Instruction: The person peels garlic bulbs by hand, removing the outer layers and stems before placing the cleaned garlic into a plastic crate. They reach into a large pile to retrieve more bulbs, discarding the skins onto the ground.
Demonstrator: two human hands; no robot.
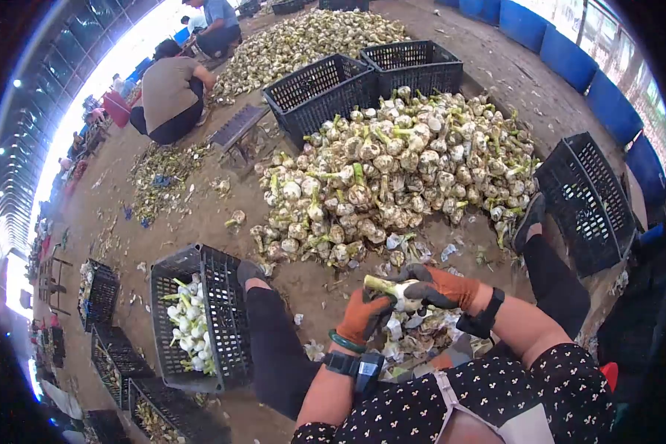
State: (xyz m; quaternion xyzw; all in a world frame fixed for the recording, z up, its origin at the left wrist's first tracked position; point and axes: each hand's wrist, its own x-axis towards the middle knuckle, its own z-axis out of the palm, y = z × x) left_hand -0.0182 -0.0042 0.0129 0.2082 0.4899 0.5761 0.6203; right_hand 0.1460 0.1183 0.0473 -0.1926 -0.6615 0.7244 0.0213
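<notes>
Between my gloved hands is a garlic bulb (405,297) with a thick green stem pointing to the left. My left hand (364,318), in an orange and grey glove, is closed around the stem side from below. Gloved the same way, my right hand (442,287) grips the bulb from the right, its fingers partly covering it. Loose papery skins (429,333) lie under my hands, between my legs. A big heap of untrimmed garlic (414,163) rises in front of me. To my left stands a black crate (233,318) with cleaner white garlic bulbs (191,325) inside.
Two black crates (322,96) stand behind the heap, and another black crate (586,203) is tilted on the right. A low bench (238,127) is left of the heap. A crouching person (169,96) works at a farther garlic pile (296,48). Blue barrels (614,107) line the right.
</notes>
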